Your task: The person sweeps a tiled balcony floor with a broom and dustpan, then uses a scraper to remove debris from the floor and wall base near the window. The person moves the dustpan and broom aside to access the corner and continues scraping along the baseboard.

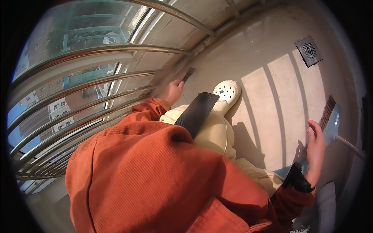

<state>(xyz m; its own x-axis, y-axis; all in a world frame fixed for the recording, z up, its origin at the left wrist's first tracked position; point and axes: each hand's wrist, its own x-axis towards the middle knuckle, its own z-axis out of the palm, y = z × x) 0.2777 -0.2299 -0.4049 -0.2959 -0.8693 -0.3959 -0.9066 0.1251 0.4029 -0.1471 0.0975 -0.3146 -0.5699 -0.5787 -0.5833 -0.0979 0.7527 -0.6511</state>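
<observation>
My left hand (pixel 174 91) is closed around a small dark flat-ended tool (pixel 189 74), its tip near the floor at the foot of the wall under the window. Whether that tool is a brush or a scraper I cannot tell. My right hand (pixel 316 148) holds nothing, and its fingers are apart and slightly curled. Just beyond it is a broom (pixel 335 123) with a light-blue head, brown bristles and a pale handle. More light-blue plastic (pixel 282 172) shows partly hidden behind my right wrist, which wears a black band (pixel 297 179).
Metal railing bars (pixel 116 49) run along the window on my left, close to my left arm. A square floor drain (pixel 309 51) is set in the beige floor (pixel 271 102), which carries striped shadows. My cream clog (pixel 228 92) stands on it. A black strap (pixel 198 113) hangs before me.
</observation>
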